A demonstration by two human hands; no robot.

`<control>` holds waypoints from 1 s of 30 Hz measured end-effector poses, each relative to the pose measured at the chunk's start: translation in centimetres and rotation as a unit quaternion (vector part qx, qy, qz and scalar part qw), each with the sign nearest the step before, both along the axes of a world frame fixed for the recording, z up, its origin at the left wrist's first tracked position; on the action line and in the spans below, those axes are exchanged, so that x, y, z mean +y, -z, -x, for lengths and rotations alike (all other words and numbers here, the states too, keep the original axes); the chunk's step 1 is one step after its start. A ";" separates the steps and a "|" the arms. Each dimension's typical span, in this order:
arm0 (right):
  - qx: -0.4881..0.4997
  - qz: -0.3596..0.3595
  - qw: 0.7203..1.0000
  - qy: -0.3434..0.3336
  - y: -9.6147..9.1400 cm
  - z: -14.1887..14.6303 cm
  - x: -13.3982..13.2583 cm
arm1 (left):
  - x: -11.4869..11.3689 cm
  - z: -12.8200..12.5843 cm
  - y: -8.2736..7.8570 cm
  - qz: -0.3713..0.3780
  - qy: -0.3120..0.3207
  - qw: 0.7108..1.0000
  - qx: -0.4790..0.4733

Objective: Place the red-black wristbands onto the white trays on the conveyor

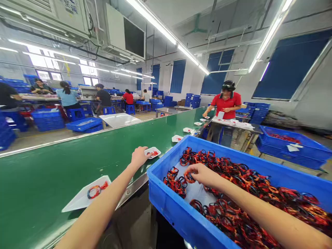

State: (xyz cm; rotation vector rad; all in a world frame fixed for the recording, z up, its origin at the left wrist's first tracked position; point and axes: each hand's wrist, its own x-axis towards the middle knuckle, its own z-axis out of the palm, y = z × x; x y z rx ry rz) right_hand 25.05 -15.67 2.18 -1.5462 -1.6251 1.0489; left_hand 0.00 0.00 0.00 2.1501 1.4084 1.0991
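Left grip (138, 157) and right grip (202, 174) are bare, forearms (103, 204) unsleeved.

Two: left hand (138, 157), right hand (202, 174). White trays (77, 202): six-plus. Nearest blue crate (168, 204): one. Wire loops (234, 181): uncountable.

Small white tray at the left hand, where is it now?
Head view, centre: the small white tray sits on the green conveyor, touched by the left hand, just left of the blue crate's far corner.
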 end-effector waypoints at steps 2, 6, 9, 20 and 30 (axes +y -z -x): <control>0.021 0.004 1.000 0.006 -0.6 0.3 -0.1 | -1.1 -0.5 -1.0 -0.018 0.021 0.999 -0.018; 0.074 0.009 0.997 0.003 -2.1 1.0 -0.5 | -5.2 -1.6 -3.7 -0.040 0.117 0.991 -0.045; 0.102 0.008 0.995 -0.005 -3.1 2.0 -0.9 | -9.4 -2.5 -5.6 -0.050 0.253 0.965 -0.036; 0.011 -0.172 0.985 0.015 -3.9 4.7 -1.7 | -13.4 -3.5 -5.4 -0.093 0.286 0.953 -0.025; 0.047 -0.184 0.982 -0.008 -3.7 4.8 -1.5 | -13.5 -3.5 -5.0 -0.126 0.266 0.955 -0.051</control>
